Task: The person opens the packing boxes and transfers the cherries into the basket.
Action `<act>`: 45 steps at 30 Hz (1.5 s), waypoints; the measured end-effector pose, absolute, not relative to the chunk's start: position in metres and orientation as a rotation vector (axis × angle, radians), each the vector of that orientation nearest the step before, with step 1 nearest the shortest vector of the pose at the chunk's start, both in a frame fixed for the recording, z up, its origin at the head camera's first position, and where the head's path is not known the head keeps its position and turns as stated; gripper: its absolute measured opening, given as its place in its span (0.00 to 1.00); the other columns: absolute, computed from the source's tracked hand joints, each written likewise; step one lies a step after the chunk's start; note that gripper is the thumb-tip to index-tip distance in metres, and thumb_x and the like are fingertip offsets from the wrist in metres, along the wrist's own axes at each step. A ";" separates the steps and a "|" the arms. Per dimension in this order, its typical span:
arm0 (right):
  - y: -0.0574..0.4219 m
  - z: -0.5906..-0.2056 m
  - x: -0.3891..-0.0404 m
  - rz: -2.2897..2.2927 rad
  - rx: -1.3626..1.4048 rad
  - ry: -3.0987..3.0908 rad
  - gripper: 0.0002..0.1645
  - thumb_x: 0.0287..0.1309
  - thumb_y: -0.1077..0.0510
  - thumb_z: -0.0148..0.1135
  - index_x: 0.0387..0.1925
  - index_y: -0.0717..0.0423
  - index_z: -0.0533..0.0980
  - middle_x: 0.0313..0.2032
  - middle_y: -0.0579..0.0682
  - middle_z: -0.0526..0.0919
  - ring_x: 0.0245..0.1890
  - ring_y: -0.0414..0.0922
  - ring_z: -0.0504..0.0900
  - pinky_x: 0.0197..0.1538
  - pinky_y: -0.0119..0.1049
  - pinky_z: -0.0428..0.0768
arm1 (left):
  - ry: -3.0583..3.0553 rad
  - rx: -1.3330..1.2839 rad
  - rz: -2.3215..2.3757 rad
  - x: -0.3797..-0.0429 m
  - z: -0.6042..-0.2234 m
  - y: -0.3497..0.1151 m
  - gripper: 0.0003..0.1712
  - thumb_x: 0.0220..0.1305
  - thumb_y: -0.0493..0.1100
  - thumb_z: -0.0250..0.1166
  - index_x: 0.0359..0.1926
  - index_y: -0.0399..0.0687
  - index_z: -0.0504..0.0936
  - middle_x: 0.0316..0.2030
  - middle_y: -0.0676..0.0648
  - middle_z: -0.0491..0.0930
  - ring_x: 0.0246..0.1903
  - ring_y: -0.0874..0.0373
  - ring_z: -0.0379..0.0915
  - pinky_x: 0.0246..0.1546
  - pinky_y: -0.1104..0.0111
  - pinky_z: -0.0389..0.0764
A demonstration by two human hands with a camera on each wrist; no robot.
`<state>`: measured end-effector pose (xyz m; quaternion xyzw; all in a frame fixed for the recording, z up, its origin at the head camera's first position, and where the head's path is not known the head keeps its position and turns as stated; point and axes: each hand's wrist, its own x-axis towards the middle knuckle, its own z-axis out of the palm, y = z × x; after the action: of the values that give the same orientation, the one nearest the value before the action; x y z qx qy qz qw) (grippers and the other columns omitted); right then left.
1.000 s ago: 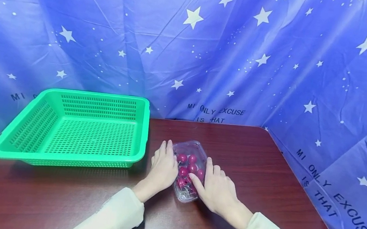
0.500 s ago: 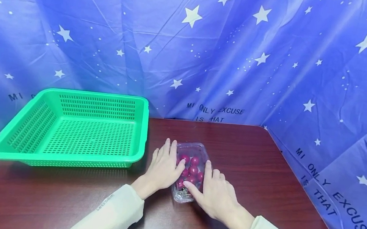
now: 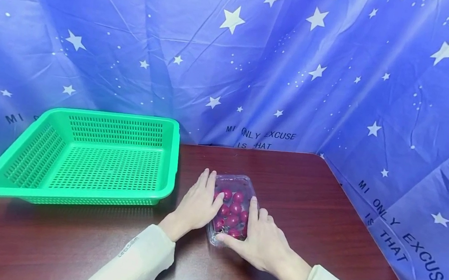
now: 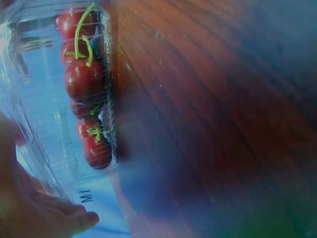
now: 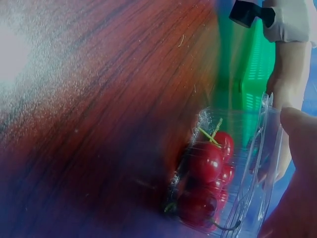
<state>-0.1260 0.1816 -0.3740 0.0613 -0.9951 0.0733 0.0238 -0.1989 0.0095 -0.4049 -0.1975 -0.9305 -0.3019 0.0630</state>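
The box (image 3: 236, 179), clear plastic, is on the counter (image 3: 294, 186), between the person's two hands. Both grips are closed on it at its edges. The left hand (image 3: 197, 206) holds the left side, its fingers pointing toward the far end and its thumb over the top. The right hand (image 3: 266, 241) holds the right side, its index finger along that edge and its thumb reaching across the near end.

Inside the box lie red cherries (image 3: 235, 208), bunched together; the wrist views show some with green stems (image 4: 78, 29), resting low near the base. Light sleeves (image 3: 136, 255) cover both forearms, the left one bearing small lettering. A black device (image 5: 243, 13) is strapped by the left cuff.

Left of the box, apart from it, a green basket (image 3: 107, 170) stands upright, with slotted walls and a slotted floor. The counter is dark reddish wood grain. Behind it and along its right side hangs a blue curtain (image 3: 156, 43) with white stars, dots and black lettering.
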 end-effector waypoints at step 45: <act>0.158 -0.381 -0.128 -0.075 0.689 -2.797 0.66 0.42 0.19 0.54 0.64 0.70 0.65 0.64 0.69 0.70 0.66 0.63 0.66 0.66 0.60 0.64 | -2.857 -0.651 -1.086 -0.204 -0.407 0.004 0.43 0.71 0.54 0.49 0.74 0.32 0.46 0.75 0.29 0.43 0.74 0.39 0.38 0.67 0.42 0.62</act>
<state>-0.1281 0.1579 -0.3806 0.2372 -0.9624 -0.0258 0.1297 -0.2041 0.0042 -0.4066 -0.2084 -0.9142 -0.3476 0.0080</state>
